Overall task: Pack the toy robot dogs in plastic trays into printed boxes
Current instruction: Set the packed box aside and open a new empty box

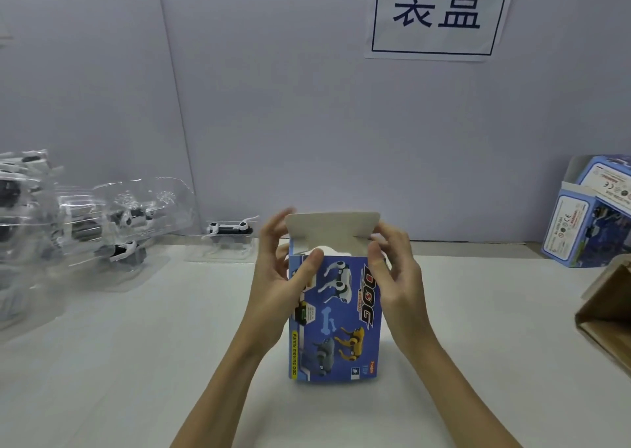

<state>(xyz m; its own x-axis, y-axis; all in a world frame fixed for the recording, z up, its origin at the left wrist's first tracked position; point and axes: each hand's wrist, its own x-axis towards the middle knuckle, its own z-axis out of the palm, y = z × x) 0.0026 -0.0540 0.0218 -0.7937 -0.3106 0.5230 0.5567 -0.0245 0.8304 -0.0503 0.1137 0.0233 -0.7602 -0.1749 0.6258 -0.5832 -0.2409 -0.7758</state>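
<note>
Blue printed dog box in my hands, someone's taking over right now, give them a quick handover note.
Left hand: grips the left side of the blue printed cardboard box, thumb on its front.
Right hand: holds the right side near the top.
The box stands upright on the white table, its top flap still open, something white showing inside.
Left: close the flap, then pack the toy robot dog in a clear plastic tray behind, and the heap of trayed dogs at far left.
Other blue boxes sit at far right.
</note>
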